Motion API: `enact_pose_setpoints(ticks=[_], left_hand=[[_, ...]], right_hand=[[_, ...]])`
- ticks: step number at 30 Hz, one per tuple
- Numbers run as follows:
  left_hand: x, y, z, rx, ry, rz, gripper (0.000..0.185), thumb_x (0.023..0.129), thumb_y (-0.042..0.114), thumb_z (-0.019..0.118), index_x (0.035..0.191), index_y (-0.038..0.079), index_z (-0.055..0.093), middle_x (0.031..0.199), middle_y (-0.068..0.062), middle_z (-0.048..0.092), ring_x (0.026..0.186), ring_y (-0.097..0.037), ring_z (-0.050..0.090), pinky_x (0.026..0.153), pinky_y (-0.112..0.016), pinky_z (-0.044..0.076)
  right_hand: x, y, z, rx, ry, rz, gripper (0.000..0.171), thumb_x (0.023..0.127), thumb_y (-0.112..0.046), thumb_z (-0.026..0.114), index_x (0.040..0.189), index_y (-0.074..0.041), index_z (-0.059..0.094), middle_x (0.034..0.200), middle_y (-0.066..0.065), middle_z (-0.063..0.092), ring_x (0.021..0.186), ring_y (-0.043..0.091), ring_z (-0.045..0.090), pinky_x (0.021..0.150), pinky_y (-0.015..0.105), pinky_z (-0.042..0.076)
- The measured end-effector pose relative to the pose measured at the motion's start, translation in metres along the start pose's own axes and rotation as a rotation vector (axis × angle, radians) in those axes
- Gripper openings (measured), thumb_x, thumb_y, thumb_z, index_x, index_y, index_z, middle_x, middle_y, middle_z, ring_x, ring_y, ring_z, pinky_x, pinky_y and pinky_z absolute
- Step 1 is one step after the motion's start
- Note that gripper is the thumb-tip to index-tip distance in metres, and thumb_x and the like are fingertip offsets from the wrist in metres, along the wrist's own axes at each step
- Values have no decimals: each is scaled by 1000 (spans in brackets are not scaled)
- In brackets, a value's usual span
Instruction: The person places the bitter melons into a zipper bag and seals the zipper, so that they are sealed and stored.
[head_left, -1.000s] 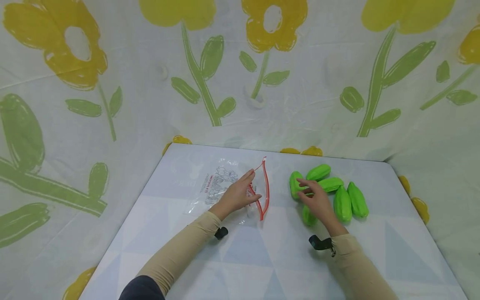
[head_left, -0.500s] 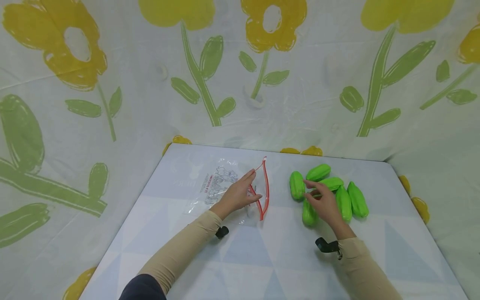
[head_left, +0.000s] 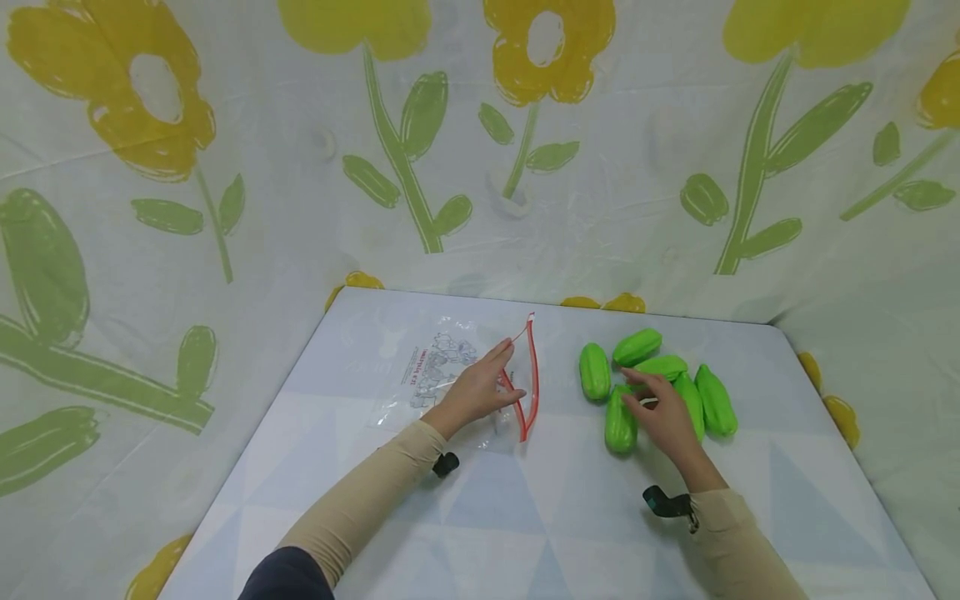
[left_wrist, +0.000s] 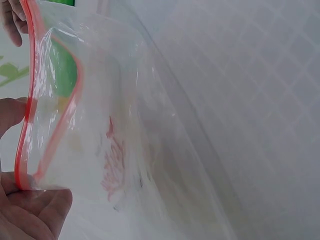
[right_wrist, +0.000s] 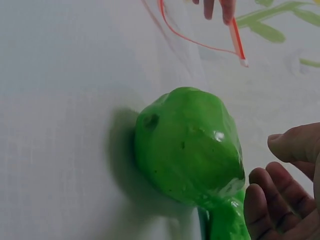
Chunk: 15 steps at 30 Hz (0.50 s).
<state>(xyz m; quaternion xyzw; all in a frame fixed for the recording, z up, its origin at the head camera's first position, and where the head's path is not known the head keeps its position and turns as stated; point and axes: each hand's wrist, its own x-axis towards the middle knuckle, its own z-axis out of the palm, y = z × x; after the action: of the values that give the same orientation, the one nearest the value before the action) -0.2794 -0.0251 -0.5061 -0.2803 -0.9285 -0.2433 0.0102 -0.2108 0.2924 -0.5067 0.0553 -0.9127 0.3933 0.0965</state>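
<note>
A clear zip bag (head_left: 431, 375) with red zip edges and printing lies at the table's left-centre, its mouth gaping to the right. My left hand (head_left: 468, 393) holds it at the mouth, thumb spread from the fingers. In the left wrist view the fingers (left_wrist: 42, 207) are at the lower corner of the red zip. My right hand (head_left: 667, 421) has loosely bent fingers and nothing between them. It hovers beside a shiny green ridged vegetable (head_left: 620, 421), close to its upper end. Another green vegetable (head_left: 595, 372) lies left of the hand, nearest the bag.
Several more green vegetables lie behind and right of the right hand, among them one at the far side (head_left: 637, 346) and one at the right (head_left: 716, 400). The pale table (head_left: 525, 517) meets a flower-printed cloth (head_left: 600, 233) along its back edge.
My right hand has drawn back to the right, away from the leftmost green vegetable, uncovering it and the nearer one. The left hand and bag stay put.
</note>
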Motion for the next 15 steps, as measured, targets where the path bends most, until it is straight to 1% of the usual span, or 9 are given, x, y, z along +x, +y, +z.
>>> enact_pose_setpoints(ticks=[3, 7, 10, 15], left_hand=[[0, 1, 1, -7, 8, 13, 85, 81, 48, 65, 146, 6, 28, 154, -3, 21, 138, -16, 24, 108, -33, 31], [1, 1, 2, -7, 17, 21, 85, 81, 47, 66, 145, 4, 30, 153, -4, 22, 137, -17, 27, 107, -34, 32], [1, 0, 3, -14, 19, 24, 85, 81, 46, 67, 145, 3, 30, 153, -5, 23, 137, -18, 28, 107, -34, 33], [0, 0, 3, -14, 20, 22, 86, 80, 46, 67, 145, 3, 30, 153, -4, 22, 137, -18, 28, 107, -34, 33]], right_hand=[[-4, 3, -1, -20, 12, -15, 41, 90, -20, 62, 130, -14, 54, 113, 9, 55, 92, 21, 58, 73, 25, 51], [-11, 3, -3, -56, -1, -27, 42, 89, -20, 63, 129, -9, 54, 116, 11, 55, 91, 23, 59, 74, 33, 53], [-17, 1, -4, -79, -28, 6, 45, 89, -24, 63, 130, -10, 54, 121, 13, 52, 93, 26, 59, 73, 38, 53], [-25, 2, -2, -105, -66, 90, 51, 87, -38, 63, 131, -14, 53, 125, 13, 49, 97, 30, 59, 70, 40, 53]])
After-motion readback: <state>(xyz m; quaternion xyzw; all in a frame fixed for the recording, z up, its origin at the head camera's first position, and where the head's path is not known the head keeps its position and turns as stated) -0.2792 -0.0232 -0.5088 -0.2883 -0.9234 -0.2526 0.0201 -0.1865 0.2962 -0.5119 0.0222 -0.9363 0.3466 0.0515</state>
